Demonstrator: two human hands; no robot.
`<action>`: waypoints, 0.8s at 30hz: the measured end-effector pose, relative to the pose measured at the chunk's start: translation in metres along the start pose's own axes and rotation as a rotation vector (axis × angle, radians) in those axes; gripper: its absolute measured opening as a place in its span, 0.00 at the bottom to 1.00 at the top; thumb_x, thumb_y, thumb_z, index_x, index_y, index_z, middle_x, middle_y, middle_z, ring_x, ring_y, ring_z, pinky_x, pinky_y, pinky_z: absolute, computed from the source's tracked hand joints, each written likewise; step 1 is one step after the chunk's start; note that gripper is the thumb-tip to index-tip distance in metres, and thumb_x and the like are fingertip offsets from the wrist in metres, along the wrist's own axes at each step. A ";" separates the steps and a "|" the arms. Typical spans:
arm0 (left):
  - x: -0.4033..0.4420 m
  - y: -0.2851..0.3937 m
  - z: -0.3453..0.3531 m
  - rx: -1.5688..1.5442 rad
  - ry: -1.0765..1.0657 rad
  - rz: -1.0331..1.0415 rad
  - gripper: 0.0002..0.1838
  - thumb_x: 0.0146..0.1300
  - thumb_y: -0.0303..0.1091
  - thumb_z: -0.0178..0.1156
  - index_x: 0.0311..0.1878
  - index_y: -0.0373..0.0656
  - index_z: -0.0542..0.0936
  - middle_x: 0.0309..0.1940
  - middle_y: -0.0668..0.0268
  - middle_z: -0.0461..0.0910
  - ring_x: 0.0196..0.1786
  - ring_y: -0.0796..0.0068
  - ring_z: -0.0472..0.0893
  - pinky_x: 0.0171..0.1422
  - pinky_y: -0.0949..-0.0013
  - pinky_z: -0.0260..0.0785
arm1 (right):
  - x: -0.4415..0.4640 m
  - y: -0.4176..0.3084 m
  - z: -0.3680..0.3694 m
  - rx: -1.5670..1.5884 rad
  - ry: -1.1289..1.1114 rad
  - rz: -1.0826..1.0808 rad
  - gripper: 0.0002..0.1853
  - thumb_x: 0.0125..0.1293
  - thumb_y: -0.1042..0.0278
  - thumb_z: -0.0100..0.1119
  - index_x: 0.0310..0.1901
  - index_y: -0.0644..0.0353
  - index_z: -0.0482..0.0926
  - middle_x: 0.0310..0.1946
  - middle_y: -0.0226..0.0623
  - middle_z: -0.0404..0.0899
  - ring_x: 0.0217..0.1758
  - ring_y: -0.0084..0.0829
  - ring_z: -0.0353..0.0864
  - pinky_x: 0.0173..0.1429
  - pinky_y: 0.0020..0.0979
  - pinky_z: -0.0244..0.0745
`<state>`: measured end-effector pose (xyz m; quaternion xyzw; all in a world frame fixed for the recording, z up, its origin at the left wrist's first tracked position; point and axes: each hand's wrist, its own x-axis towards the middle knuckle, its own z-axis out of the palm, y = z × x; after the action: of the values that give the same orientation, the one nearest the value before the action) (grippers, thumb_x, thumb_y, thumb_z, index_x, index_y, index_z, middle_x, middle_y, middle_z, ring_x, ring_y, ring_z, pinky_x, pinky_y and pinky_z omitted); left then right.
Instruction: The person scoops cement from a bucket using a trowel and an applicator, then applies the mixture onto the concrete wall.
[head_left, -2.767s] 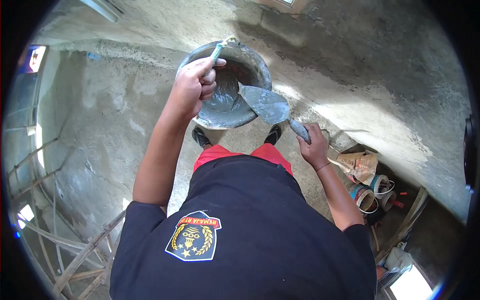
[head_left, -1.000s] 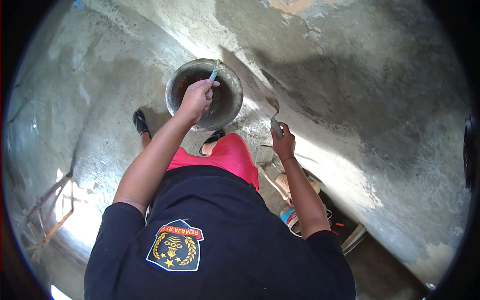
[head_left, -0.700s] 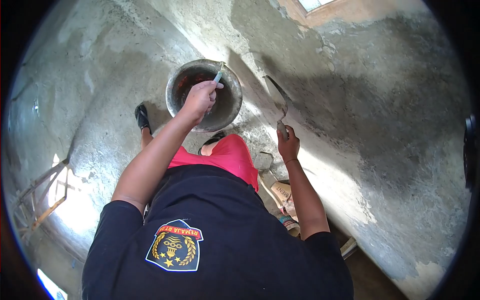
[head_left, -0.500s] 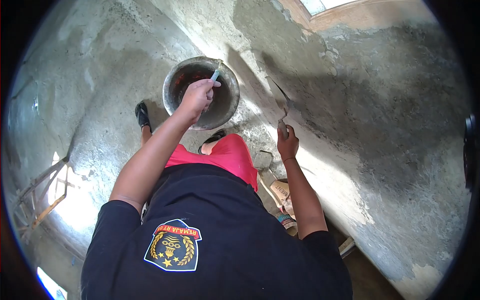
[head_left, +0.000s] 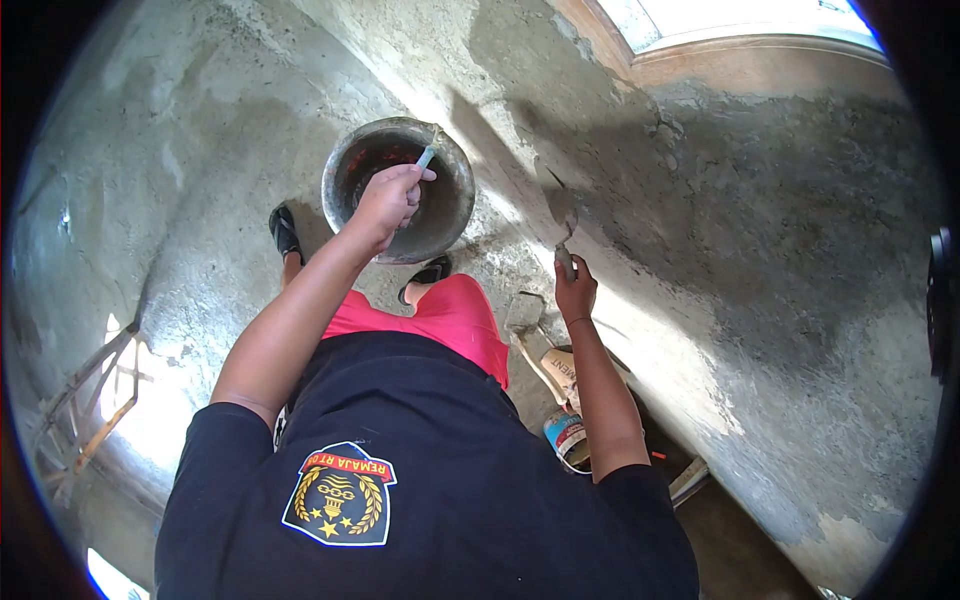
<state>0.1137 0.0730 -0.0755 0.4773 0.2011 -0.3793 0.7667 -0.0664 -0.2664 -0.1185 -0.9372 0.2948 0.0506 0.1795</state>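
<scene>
My left hand [head_left: 388,205] is closed around a pale green handle [head_left: 426,157], held above a round, mortar-stained bucket [head_left: 452,215]. A thin piece shows beyond the handle's top near the bucket's rim; I cannot tell what tool or part it belongs to. Some reddish patches show inside the bucket. My right hand [head_left: 575,290] grips a trowel [head_left: 562,208] by its handle, blade pointing away from me. The blade is at the rough grey wall [head_left: 700,210]; whether it touches is unclear.
Near my right arm lie a paper cement bag [head_left: 562,372], a flat tool [head_left: 525,312] with a long handle, and a blue-and-white can [head_left: 568,440]. A wooden frame [head_left: 90,410] stands at left. A window frame [head_left: 760,65] is set into the wall at upper right.
The view has shifted slightly, showing more of the window and can. Against the wall, the trowel blade has turned or tilted a little. Both hands keep their grips.
</scene>
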 end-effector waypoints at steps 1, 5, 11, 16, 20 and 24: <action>0.000 0.000 -0.001 0.005 -0.001 -0.007 0.14 0.73 0.39 0.44 0.48 0.41 0.75 0.17 0.79 0.58 0.15 0.89 0.52 0.18 0.78 0.41 | 0.000 0.004 0.003 -0.011 0.001 -0.008 0.20 0.58 0.50 0.64 0.48 0.52 0.78 0.28 0.49 0.82 0.33 0.50 0.83 0.37 0.43 0.76; -0.001 0.001 -0.008 -0.008 0.006 -0.026 0.14 0.73 0.39 0.44 0.48 0.41 0.74 0.17 0.79 0.57 0.15 0.89 0.52 0.18 0.78 0.41 | -0.006 0.003 -0.006 -0.024 -0.037 -0.047 0.20 0.58 0.50 0.64 0.48 0.52 0.78 0.29 0.49 0.82 0.33 0.50 0.83 0.38 0.43 0.77; -0.002 -0.003 -0.013 -0.006 -0.002 -0.043 0.14 0.73 0.39 0.44 0.48 0.41 0.74 0.17 0.80 0.57 0.15 0.88 0.52 0.18 0.78 0.41 | 0.008 -0.015 -0.025 0.002 -0.036 0.032 0.20 0.58 0.49 0.64 0.48 0.51 0.78 0.29 0.49 0.82 0.33 0.50 0.83 0.38 0.44 0.76; -0.005 -0.006 -0.020 0.002 -0.010 -0.038 0.14 0.73 0.39 0.44 0.48 0.40 0.74 0.17 0.80 0.57 0.15 0.88 0.52 0.18 0.78 0.41 | -0.001 -0.003 -0.023 -0.073 -0.043 0.002 0.20 0.58 0.48 0.64 0.48 0.50 0.79 0.29 0.48 0.82 0.34 0.50 0.83 0.38 0.44 0.76; -0.006 -0.007 -0.022 0.014 0.006 -0.053 0.14 0.73 0.39 0.45 0.48 0.40 0.74 0.18 0.80 0.57 0.14 0.88 0.52 0.18 0.78 0.41 | 0.004 -0.017 -0.028 -0.073 -0.066 -0.028 0.20 0.58 0.48 0.64 0.48 0.50 0.79 0.29 0.49 0.82 0.35 0.51 0.83 0.39 0.44 0.76; -0.011 -0.003 -0.023 0.001 0.006 -0.062 0.14 0.73 0.40 0.45 0.48 0.40 0.74 0.17 0.80 0.57 0.14 0.88 0.52 0.18 0.77 0.41 | 0.011 -0.018 -0.025 -0.087 -0.026 0.017 0.20 0.58 0.48 0.64 0.48 0.49 0.79 0.29 0.49 0.82 0.35 0.52 0.82 0.39 0.45 0.76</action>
<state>0.1057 0.0971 -0.0811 0.4725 0.2179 -0.4016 0.7536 -0.0472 -0.2683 -0.0921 -0.9407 0.2981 0.0771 0.1422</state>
